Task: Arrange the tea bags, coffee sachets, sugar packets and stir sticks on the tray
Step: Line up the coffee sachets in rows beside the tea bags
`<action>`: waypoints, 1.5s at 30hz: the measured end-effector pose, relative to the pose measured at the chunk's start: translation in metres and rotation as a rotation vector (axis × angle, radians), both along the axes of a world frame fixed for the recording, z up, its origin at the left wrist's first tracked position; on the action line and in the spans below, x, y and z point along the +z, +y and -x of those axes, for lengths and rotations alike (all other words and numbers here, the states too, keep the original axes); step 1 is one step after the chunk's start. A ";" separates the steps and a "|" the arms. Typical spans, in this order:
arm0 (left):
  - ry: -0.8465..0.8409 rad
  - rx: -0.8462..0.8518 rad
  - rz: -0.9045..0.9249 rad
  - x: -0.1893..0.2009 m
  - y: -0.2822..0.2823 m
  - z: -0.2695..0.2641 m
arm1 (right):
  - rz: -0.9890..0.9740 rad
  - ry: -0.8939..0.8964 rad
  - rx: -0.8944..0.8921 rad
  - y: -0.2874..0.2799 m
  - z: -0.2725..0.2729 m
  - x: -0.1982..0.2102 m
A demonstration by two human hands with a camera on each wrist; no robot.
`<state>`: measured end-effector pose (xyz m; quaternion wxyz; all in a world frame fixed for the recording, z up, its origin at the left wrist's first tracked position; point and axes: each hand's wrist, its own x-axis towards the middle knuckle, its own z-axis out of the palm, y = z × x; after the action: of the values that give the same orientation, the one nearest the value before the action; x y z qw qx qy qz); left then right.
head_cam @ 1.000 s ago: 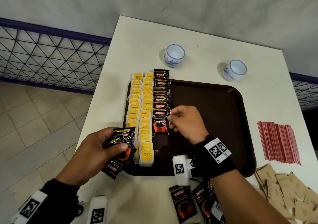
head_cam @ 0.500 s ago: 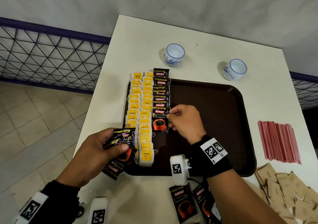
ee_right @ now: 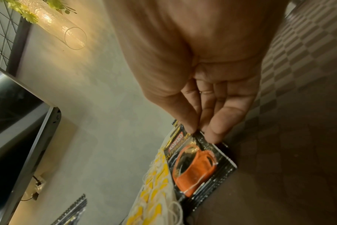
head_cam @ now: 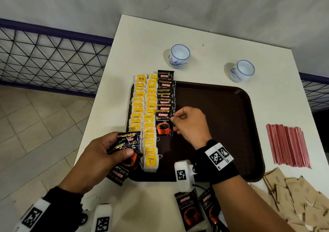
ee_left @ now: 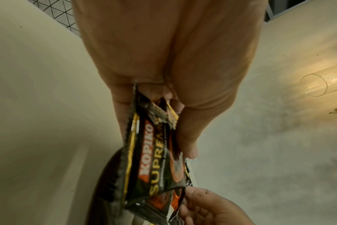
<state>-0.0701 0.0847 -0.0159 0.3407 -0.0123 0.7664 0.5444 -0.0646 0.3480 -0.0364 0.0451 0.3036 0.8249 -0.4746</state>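
Note:
A dark brown tray (head_cam: 222, 107) lies on the white table. Two columns of yellow tea bags (head_cam: 142, 117) run down its left side, with an overlapping row of black coffee sachets (head_cam: 165, 96) beside them. My right hand (head_cam: 175, 120) pinches the right edge of the nearest sachet in that row (head_cam: 163, 124) (ee_right: 196, 164), which lies on the tray. My left hand (head_cam: 114, 153) grips a small stack of coffee sachets (head_cam: 127, 153) (ee_left: 154, 167) over the tray's front left corner.
Red stir sticks (head_cam: 288, 146) lie in a bundle right of the tray. Brown sugar packets (head_cam: 299, 199) are heaped at the front right. Two more coffee sachets (head_cam: 197, 212) lie on the table near me. Two white-and-blue cups (head_cam: 179, 55) (head_cam: 242, 70) stand behind the tray.
My right hand has slid the nearest sachet slightly away from me, tighter against the row. My left hand and its stack have stayed put.

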 end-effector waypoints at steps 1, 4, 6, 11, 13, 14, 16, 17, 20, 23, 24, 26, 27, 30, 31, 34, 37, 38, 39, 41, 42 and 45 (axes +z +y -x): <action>0.001 0.002 0.001 0.000 0.000 0.000 | 0.001 0.001 -0.001 0.000 -0.001 0.000; 0.002 0.001 0.000 0.004 0.001 0.000 | 0.001 0.007 -0.004 -0.001 -0.002 0.001; 0.001 0.002 -0.006 0.005 0.001 0.001 | -0.001 0.008 -0.001 -0.001 -0.004 0.001; 0.004 -0.004 -0.024 0.007 0.003 0.002 | -0.010 0.027 -0.022 0.000 -0.007 0.001; 0.010 -0.011 -0.027 0.008 0.005 0.002 | 0.026 0.027 -0.044 0.001 -0.007 0.003; 0.014 -0.018 -0.028 0.008 0.006 0.003 | 0.039 0.027 -0.052 0.001 -0.008 0.005; 0.024 -0.034 -0.031 0.010 0.007 0.003 | 0.036 0.037 -0.053 0.003 -0.011 0.009; 0.030 -0.043 -0.033 0.011 0.008 0.004 | 0.036 0.054 -0.050 0.003 -0.012 0.013; 0.060 -0.090 -0.033 0.015 0.015 0.005 | 0.158 0.094 0.013 -0.003 -0.017 0.024; 0.085 -0.114 -0.046 0.017 0.026 0.007 | 0.412 0.074 0.151 -0.016 -0.022 0.032; 0.095 -0.116 -0.051 0.018 0.030 0.007 | 0.464 0.066 0.172 -0.019 -0.024 0.034; 0.106 -0.116 -0.063 0.018 0.038 0.007 | 0.513 0.059 0.156 -0.022 -0.026 0.036; 0.102 -0.108 -0.070 0.018 0.041 0.007 | 0.533 0.054 0.131 -0.022 -0.026 0.037; 0.059 -0.045 -0.109 0.015 0.046 0.009 | 0.631 0.043 0.050 -0.018 -0.026 0.039; 0.046 -0.015 -0.114 0.013 0.046 0.010 | 0.657 0.044 0.033 -0.016 -0.026 0.040; 0.032 0.031 -0.098 0.009 0.045 0.011 | 0.652 0.069 0.016 -0.012 -0.025 0.041; 0.041 0.051 -0.070 0.008 0.039 0.010 | 0.595 0.102 -0.018 -0.003 -0.024 0.040; 0.036 0.068 -0.066 0.007 0.036 0.010 | 0.570 0.109 -0.034 0.001 -0.023 0.039; 0.024 0.088 -0.066 0.007 0.031 0.010 | 0.545 0.111 -0.047 0.006 -0.023 0.038; 0.002 0.118 -0.068 0.006 0.023 0.010 | 0.508 0.098 -0.064 0.015 -0.024 0.033; -0.004 0.130 -0.069 0.005 0.019 0.009 | 0.501 0.083 -0.071 0.018 -0.025 0.030; -0.007 0.165 -0.071 0.003 0.010 0.007 | 0.479 0.028 -0.071 0.021 -0.029 0.021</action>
<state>-0.0772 0.0946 -0.0130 0.2977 -0.0651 0.7419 0.5973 -0.0356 0.3694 -0.0158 0.0876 0.3063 0.6782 -0.6623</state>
